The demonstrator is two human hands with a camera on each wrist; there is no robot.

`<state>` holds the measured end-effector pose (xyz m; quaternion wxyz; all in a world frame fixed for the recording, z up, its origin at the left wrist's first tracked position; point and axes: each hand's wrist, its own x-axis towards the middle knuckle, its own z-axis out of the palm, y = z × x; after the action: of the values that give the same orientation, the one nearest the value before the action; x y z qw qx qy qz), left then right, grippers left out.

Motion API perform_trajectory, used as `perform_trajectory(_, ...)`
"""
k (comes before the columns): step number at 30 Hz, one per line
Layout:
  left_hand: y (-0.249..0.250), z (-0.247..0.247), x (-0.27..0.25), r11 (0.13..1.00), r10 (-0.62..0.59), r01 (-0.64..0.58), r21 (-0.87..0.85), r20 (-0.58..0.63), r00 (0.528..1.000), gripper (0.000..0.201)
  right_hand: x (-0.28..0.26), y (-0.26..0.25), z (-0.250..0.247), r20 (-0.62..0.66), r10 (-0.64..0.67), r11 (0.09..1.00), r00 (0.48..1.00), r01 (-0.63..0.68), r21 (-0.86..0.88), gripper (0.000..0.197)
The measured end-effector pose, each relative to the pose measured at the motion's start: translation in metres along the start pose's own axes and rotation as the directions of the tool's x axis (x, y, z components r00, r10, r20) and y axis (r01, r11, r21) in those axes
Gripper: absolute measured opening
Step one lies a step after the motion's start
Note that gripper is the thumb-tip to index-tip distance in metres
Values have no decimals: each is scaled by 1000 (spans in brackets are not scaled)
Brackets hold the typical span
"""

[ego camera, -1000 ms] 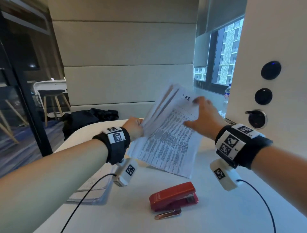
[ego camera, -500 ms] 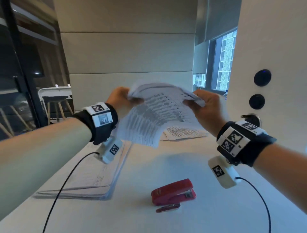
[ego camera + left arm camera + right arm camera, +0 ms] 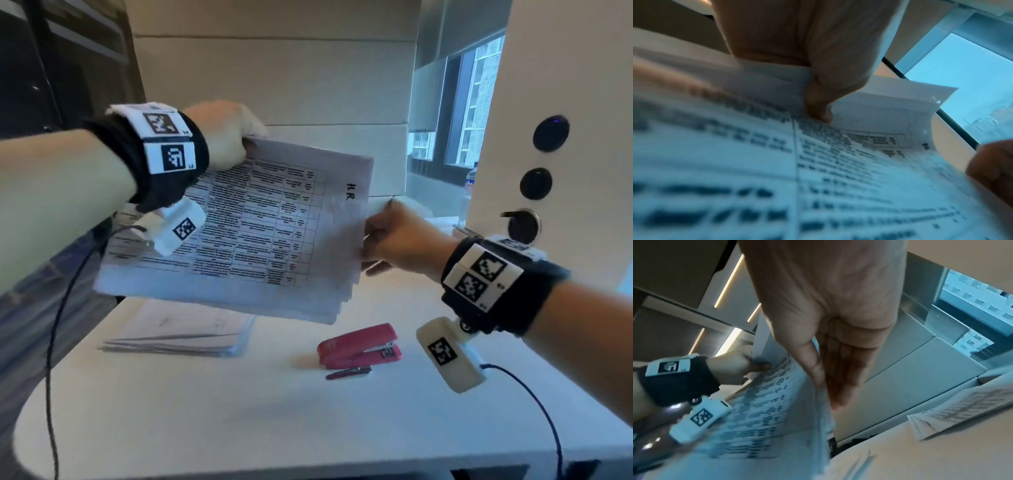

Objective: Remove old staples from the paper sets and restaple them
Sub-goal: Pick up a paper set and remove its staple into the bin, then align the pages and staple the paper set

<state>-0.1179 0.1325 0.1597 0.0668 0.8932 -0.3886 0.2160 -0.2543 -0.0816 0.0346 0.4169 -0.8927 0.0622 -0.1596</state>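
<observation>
We hold the paper set [image 3: 260,222] up in the air with both hands, so it covers most of the space above the middle of the table [image 3: 274,411]. Under it there is a gap, and a hand could pass there. On the table, the red stapler [image 3: 359,347] lies near the centre-right, with a staple remover [image 3: 347,372] just in front, touching or nearly. At left a 2nd paper stack [image 3: 181,329] takes the far-left part. Another paper pile [image 3: 962,408] lies at the far right side, near the wall. The wall panel w/ round knobs [image 3: 536,183] closes the right side. The near part of the table gives free room.
</observation>
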Motion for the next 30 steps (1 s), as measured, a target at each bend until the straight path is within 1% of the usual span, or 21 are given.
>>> perform_trajectory(1, -3, 4, 0, 1000, -18, 19, -3, 52, 998, 38, -2, 2, 4, 67, 21, 990, 998, -11, -140, 25)
perform_trajectory(3, -8, 19, -2, 999, -40, 42, -9, 172, 984, 38, -9, 2, 11, 214, 75, 895, 974, 28, -444, 35)
perform_trajectory(4, -9, 30, -4, 998, -54, 57, -6, 233, 971, 38, -14, 3, 15, 299, 101, 856, 949, 70, -513, 40)
perform_trajectory(5, -11, 42, -6, 997, -68, 72, -5, 290, 955, 37, -20, 3, 20, 377, 130, 841, 917, 99, -532, 44)
perform_trajectory(7, -14, 66, -13, 995, -92, 95, 11, 386, 918, 33, -29, 6, 29, 475, 186, 826, 860, 124, -549, 45)
perform_trajectory(8, -15, 78, -17, 995, -98, 102, 14, 419, 903, 34, -32, 9, 34, 489, 200, 808, 849, 139, -573, 42)
perform_trajectory(9, -17, 91, -20, 994, -101, 111, 6, 446, 889, 35, -34, 12, 37, 488, 199, 783, 850, 161, -601, 36)
perform_trajectory(11, -18, 114, -27, 988, -108, 148, -45, 479, 871, 33, -35, 16, 39, 450, 194, 718, 872, 187, -671, 23)
perform_trajectory(12, -17, 124, -31, 984, -109, 162, -68, 490, 865, 30, -36, 18, 38, 436, 204, 690, 877, 187, -699, 21)
perform_trajectory(15, -9, 151, -42, 980, -85, 169, -104, 551, 830, 25, -35, 23, 30, 404, 301, 598, 864, 159, -785, 23)
perform_trajectory(17, -1, 162, -49, 987, -53, 132, -95, 581, 812, 24, -34, 25, 24, 382, 381, 529, 842, 140, -837, 25)
perform_trajectory(19, 8, 167, -53, 994, -48, 98, -52, 592, 805, 15, -34, 29, 21, 361, 440, 489, 822, 117, -864, 27)
perform_trajectory(21, 16, 168, -55, 997, -74, 58, 45, 591, 803, 3, -33, 34, 19, 337, 480, 480, 810, 78, -874, 27)
perform_trajectory(22, 17, 171, -54, 994, -85, 32, 102, 570, 817, 14, -34, 37, 20, 332, 500, 481, 800, 62, -875, 25)
perform_trajectory(23, 19, 173, -54, 987, -83, -6, 160, 543, 835, 35, -35, 41, 21, 334, 518, 484, 787, 52, -873, 22)
perform_trajectory(24, 22, 175, -55, 981, -57, -43, 187, 495, 867, 51, -37, 44, 22, 340, 529, 485, 777, 51, -873, 21)
perform_trajectory(25, 27, 175, -56, 981, -3, -85, 177, 444, 896, 60, -39, 47, 24, 342, 529, 480, 777, 58, -875, 22)
perform_trajectory(26, 36, 172, -60, 980, 69, -141, 144, 417, 906, 66, -39, 50, 23, 340, 518, 471, 785, 69, -879, 22)
perform_trajectory(27, 45, 170, -64, 977, 135, -192, 92, 433, 891, 70, -38, 52, 22, 333, 512, 467, 792, 69, -882, 22)
perform_trajectory(28, 54, 168, -68, 969, 196, -243, 42, 467, 862, 73, -36, 54, 20, 317, 507, 465, 801, 55, -884, 23)
perform_trajectory(30, 73, 165, -79, 949, 258, -314, -3, 576, 776, 83, -30, 58, 15, 257, 473, 484, 843, -5, -875, 20)
